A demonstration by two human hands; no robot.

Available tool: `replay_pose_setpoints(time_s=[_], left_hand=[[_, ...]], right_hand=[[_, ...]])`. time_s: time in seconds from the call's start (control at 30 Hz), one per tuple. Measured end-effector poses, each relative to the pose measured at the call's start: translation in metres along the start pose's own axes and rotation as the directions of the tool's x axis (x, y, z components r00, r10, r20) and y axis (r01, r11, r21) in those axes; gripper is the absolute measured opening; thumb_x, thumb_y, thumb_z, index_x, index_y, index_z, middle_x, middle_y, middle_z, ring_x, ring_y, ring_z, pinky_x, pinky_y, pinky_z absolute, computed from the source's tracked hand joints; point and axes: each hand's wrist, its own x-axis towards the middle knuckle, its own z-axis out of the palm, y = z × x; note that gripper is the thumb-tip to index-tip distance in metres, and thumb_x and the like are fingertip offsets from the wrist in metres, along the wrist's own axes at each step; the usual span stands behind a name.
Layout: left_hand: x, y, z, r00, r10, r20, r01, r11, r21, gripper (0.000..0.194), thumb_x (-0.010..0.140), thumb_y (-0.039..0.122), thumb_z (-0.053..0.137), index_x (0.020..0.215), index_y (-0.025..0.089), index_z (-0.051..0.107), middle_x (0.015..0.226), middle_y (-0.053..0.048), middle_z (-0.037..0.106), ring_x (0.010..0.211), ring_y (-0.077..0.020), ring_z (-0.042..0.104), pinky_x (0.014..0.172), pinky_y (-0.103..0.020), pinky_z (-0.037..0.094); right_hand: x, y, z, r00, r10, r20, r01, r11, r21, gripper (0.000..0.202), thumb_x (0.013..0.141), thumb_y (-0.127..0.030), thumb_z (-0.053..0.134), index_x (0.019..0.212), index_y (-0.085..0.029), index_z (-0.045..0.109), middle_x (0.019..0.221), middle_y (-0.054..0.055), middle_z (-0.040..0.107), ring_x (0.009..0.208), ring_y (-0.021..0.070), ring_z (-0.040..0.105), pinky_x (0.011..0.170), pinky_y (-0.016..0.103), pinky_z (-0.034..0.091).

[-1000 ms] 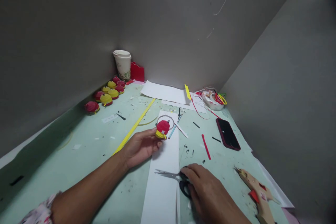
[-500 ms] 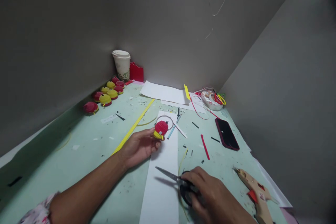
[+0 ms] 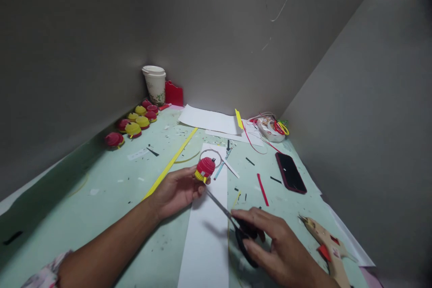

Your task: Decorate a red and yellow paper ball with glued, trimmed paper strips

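Between the fingers of my left hand (image 3: pixel 177 191) is a small red-and-yellow domed paper craft piece (image 3: pixel 205 168), red side up, with a yellow strip end sticking out at its lower edge. My right hand (image 3: pixel 273 243) grips a pair of black-handled scissors (image 3: pixel 224 210). Their blades point up and left, with the tips just below the craft piece; whether they touch it I cannot tell. Beneath both hands runs a long white paper strip (image 3: pixel 205 252). A thin wire ring (image 3: pixel 211 150) lies behind the piece.
Several similar red and yellow pieces (image 3: pixel 133 129) stand at the left by a paper cup (image 3: pixel 155 85). A phone (image 3: pixel 290 173) and a glue gun (image 3: pixel 326 243) lie on the right. A yellow strip (image 3: pixel 172 162), a red strip (image 3: pixel 262 189) and black scraps are scattered about.
The scissors in my right hand have swung up, bringing their tips close under the craft piece. My left hand has tilted the piece slightly and otherwise stays nearly in place.
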Motion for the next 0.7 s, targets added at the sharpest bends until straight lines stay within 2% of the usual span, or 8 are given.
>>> replay_pose_setpoints(time_s=[0.23,0.4,0.7], left_hand=[[0.002,-0.001,-0.004,0.999,0.004,0.038,-0.005,1.0,0.01,0.025,0.086,0.02,0.065,0.103,0.004,0.072,0.083,-0.014,0.072,0.065,-0.0166,0.064,0.06,-0.024,0.053],[0.001,-0.001,0.0,0.999,-0.005,0.052,0.005,1.0,0.011,0.022,0.086,0.019,0.065,0.1,0.004,0.073,0.083,-0.014,0.072,0.064,-0.0163,0.064,0.06,-0.024,0.053],[0.0,-0.001,0.001,0.999,-0.035,0.025,0.034,0.999,0.039,0.018,0.083,0.019,0.067,0.092,0.005,0.075,0.08,-0.014,0.073,0.064,-0.0163,0.064,0.059,-0.023,0.054]], right_hand=[[0.013,0.008,0.001,0.998,0.007,-0.055,-0.007,1.0,-0.011,0.043,0.086,-0.016,0.058,0.128,-0.021,0.063,0.097,0.007,0.069,0.083,0.0188,0.062,0.075,0.032,0.05],[0.013,0.009,0.003,0.998,0.01,-0.063,-0.012,0.999,-0.035,0.043,0.087,-0.015,0.057,0.129,-0.02,0.062,0.093,0.007,0.067,0.079,0.0185,0.061,0.073,0.031,0.049],[0.014,0.009,0.003,0.998,0.0,-0.06,-0.003,0.999,-0.054,0.042,0.088,-0.017,0.057,0.129,-0.019,0.062,0.092,0.007,0.067,0.08,0.019,0.06,0.073,0.032,0.049]])
